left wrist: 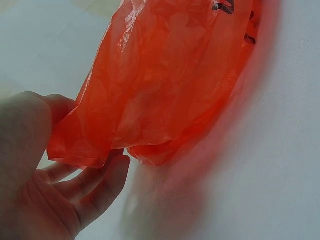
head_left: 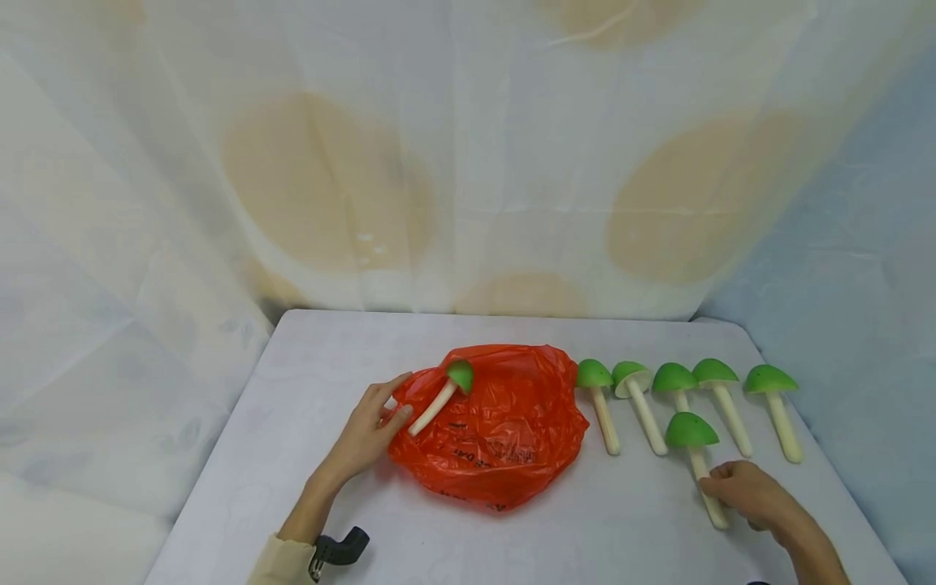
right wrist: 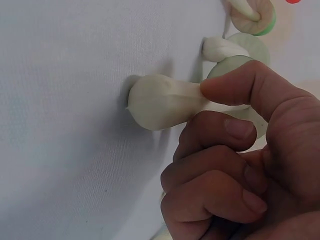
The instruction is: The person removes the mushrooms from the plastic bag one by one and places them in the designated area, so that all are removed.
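My left hand (head_left: 371, 426) holds the left edge of a red plastic bag (head_left: 512, 406), the film between thumb and fingers in the left wrist view. A toy mushroom (head_left: 435, 406) with a green cap and white stem lies at the bag's left part; whether inside or on top, I cannot tell. At the right, my right hand (head_left: 753, 491) pinches the stem of another green-capped mushroom (head_left: 691, 431) between thumb and index finger. Its stem end (right wrist: 157, 102) faces the right wrist camera, close to the white cloth. The other fingers curl beneath.
Several more green-capped mushrooms stretch in a row right of the bag, from one beside it (head_left: 595, 375) to one near the table's right edge (head_left: 771, 380). A white cloth covers the table (head_left: 585, 536). Pale curtains (head_left: 512, 162) enclose the back and sides.
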A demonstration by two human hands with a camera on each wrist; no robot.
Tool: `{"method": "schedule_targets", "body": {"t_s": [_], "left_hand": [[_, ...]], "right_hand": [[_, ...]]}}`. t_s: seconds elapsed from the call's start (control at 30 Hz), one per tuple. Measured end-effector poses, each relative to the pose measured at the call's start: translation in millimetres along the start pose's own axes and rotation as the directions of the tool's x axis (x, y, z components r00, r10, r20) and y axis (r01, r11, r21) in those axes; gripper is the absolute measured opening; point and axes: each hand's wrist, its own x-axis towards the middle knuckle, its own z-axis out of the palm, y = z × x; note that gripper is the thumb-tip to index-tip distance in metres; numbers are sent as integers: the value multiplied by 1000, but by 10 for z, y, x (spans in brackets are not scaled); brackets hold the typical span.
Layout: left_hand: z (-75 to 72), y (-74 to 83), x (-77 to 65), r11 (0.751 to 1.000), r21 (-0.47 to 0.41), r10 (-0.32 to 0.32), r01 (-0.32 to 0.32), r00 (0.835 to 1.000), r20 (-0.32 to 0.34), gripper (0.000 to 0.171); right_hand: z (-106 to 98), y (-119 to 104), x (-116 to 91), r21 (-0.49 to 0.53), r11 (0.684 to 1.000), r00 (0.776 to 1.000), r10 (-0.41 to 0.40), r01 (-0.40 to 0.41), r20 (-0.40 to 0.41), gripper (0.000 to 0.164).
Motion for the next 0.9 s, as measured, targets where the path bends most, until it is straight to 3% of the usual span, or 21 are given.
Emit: {"method": "schedule_targets", "body": {"t_s": [0.4,0.67,0.9], "left_hand": [[6,23,0,1000,-10,1,-1,1000,3,58],[-2,20,4,1000,-4,8,-8,1000,2,58],[8,14,0,1000,-2,24,-24,1000,-5,58]], "right_hand": [[-16,37,-56,-16,998,998,-61,60,-36,66],[-96,-78,-215,-64,985,985,-164,161,-50,59],[-38,-581,-353,-70,957,950,-289,282,-119,47]]}}
